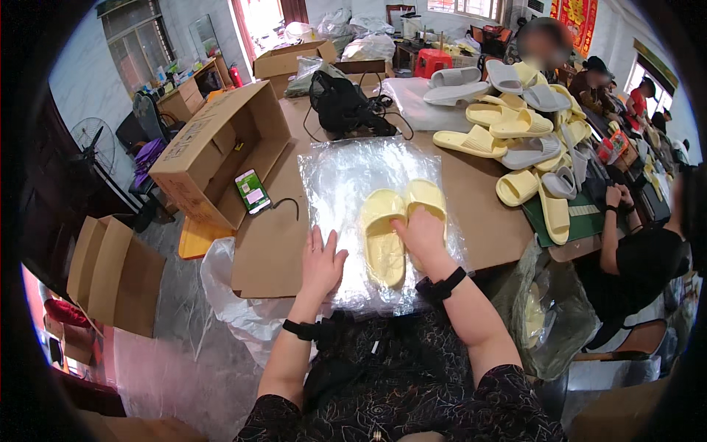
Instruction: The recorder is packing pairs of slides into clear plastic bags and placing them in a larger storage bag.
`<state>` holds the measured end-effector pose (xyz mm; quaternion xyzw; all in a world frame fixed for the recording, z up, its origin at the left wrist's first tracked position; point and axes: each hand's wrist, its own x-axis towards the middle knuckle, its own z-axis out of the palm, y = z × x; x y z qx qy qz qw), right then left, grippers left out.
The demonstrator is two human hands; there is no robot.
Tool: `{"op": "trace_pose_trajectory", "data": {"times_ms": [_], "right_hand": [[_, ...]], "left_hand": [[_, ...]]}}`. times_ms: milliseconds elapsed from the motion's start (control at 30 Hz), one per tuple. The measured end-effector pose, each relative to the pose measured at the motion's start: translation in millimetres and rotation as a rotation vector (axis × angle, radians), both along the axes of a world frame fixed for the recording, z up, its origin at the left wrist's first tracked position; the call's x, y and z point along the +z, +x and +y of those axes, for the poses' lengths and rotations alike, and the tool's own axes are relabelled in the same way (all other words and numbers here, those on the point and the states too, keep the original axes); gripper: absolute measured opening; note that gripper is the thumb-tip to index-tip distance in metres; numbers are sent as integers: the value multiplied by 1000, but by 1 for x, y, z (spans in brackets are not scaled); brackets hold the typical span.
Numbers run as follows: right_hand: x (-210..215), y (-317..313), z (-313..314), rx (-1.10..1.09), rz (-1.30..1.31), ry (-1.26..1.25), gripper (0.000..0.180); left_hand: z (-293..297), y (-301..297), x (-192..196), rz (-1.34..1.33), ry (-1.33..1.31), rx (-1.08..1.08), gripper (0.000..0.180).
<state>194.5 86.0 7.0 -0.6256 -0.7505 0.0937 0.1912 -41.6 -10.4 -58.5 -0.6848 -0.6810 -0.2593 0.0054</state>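
Observation:
A pair of pale yellow slippers lies side by side, toes away from me, on a stack of clear plastic bags [335, 177]. My right hand [426, 239] is on the right slipper [427, 194], its fingers closed at the foot opening and partly hidden. Its thumb reaches to the inner edge of the left slipper [384, 254]. Flat on the left part of the bags rests my left hand [322, 261], fingers spread and holding nothing. Both wrists wear black bands.
A heap of yellow and grey slippers [515, 121] rises at the right. Left of the bags are a phone [252, 191] and an open carton [221, 147]; a black bag [346, 103] lies behind. A co-worker [641, 250] sits at right, near a slipper-filled plastic sack [563, 317].

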Motion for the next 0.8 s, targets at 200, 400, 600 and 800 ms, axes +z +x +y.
{"op": "trace_pose_trajectory", "data": {"times_ms": [200,400,600,800], "right_hand": [[-4,5,-10,73,73,40,58],[-27,-7,24,-40,108,103,42],[-27,18,13,31,304,247,23],[-32,108,-46,-187,1560,343,16]], "left_hand": [[2,-1,-6,63,46,39,52],[2,-2,-6,92,114,10,52],[-1,-4,-10,19,107,-31,53],[0,-6,1,-14,20,-81,50]]}}
